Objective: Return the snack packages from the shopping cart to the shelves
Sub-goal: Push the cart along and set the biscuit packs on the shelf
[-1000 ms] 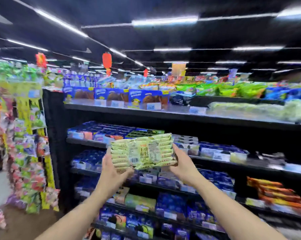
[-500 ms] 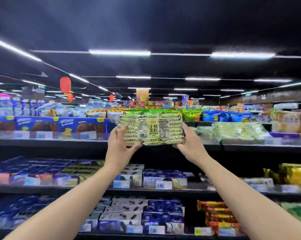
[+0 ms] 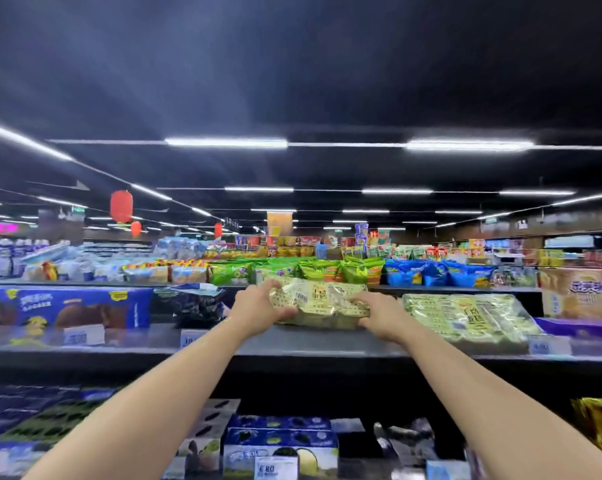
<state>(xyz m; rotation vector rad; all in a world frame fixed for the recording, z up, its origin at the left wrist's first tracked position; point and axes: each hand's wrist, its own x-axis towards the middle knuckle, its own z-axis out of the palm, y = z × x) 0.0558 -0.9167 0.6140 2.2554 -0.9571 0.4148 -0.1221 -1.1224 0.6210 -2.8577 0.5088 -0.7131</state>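
Head view: a pale green snack package (image 3: 322, 303) is gripped at its two ends by the left hand (image 3: 258, 306) and the right hand (image 3: 379, 317), fingers curled round it, at centre frame over the top shelf (image 3: 292, 344). A matching package (image 3: 465, 317) is seen just right of it.

L hand (image 3: 258, 305) + R hand (image 3: 379, 315) grip green snack pkg (image 3: 322, 301) on top shelf (image 3: 292, 344).

harsh ceiling strip lights (image 3: 226, 142), blurred edges
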